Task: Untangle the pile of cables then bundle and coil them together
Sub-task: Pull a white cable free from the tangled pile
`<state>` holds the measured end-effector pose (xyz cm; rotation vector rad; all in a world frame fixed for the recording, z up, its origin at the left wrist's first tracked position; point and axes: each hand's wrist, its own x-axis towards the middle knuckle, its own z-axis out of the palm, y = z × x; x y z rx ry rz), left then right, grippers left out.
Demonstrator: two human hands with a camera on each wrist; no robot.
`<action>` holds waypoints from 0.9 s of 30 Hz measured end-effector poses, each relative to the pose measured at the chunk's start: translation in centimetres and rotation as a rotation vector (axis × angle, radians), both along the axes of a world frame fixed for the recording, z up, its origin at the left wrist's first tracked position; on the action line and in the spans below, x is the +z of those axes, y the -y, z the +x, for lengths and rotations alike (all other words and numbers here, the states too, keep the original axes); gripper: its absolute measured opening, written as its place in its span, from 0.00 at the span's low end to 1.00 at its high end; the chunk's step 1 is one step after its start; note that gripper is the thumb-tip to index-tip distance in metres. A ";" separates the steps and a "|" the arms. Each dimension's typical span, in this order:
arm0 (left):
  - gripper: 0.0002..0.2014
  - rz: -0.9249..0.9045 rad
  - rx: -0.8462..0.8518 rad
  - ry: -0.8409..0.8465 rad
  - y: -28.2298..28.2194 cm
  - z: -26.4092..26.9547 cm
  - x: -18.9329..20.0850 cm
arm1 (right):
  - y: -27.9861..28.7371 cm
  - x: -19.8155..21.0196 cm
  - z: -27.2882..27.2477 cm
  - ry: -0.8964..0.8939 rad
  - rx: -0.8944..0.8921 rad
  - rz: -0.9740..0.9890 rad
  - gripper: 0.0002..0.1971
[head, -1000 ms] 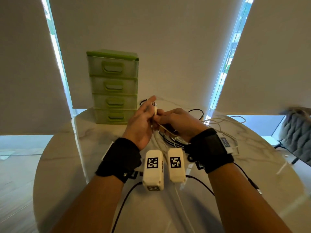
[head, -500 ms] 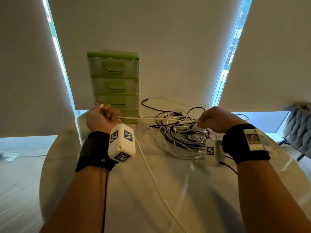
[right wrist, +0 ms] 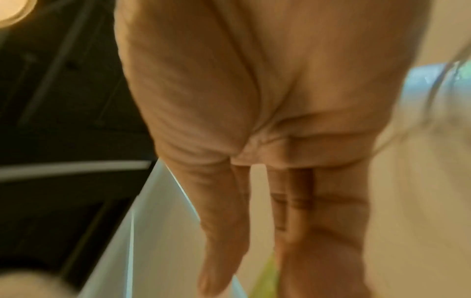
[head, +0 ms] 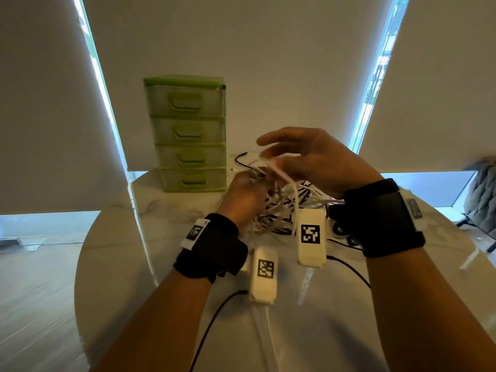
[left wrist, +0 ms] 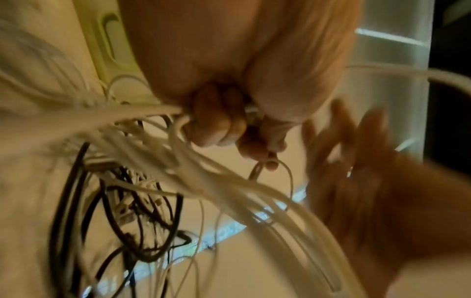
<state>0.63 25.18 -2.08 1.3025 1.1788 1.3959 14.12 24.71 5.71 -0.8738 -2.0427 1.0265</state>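
Observation:
A tangled pile of white and black cables [head: 281, 210] lies on the round marble table [head: 166, 264], partly hidden behind my hands. My left hand [head: 247, 191] is closed in a fist over the pile and grips a bunch of white cables [left wrist: 158, 121]. The wrist view shows its fingers [left wrist: 216, 121] curled round the strands and a plug end. My right hand [head: 303, 157] hovers just above and right of the left, blurred, with fingers straight and spread [right wrist: 293, 201]. A white cable [head: 281, 173] crosses under it; I cannot tell if it touches the hand.
A green four-drawer plastic organiser [head: 188, 132] stands at the table's back left, close to the left hand. A black cable end [head: 241, 159] sticks out beside it. A grey chair [head: 483, 197] stands off the table's right. White marker boxes [head: 264, 275] hang from my wrists.
Both hands have come back together over the pile after being stretched apart with a white cable between them. The right hand has let go and opened; the left still grips cables.

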 end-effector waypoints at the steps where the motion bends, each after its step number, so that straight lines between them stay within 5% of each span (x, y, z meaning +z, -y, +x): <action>1: 0.11 0.003 0.043 0.077 -0.4 -0.8 0.1 | -0.5 -0.4 0.5 0.149 -0.074 0.034 0.19; 4: 0.14 0.019 0.069 0.297 -1.2 -2.7 0.3 | -2.1 -2.2 1.4 0.524 -0.196 -0.040 0.30; 8: 0.15 0.032 0.127 0.437 -1.4 -4.1 0.4 | -3.7 -3.6 2.6 0.631 -0.293 -0.062 0.07; 16: 0.15 0.041 0.233 0.614 -1.5 -5.7 0.8 | -4.9 -3.8 8.8 -0.068 -0.697 -0.051 0.04; 19: 0.14 0.025 0.253 0.616 -1.7 -5.6 0.5 | -5.1 -3.9 8.6 -0.174 -0.758 -0.081 0.06; 27: 0.13 0.077 0.070 0.571 -2.1 -5.3 -0.3 | -2.8 -0.6 4.5 0.533 -0.495 0.104 0.33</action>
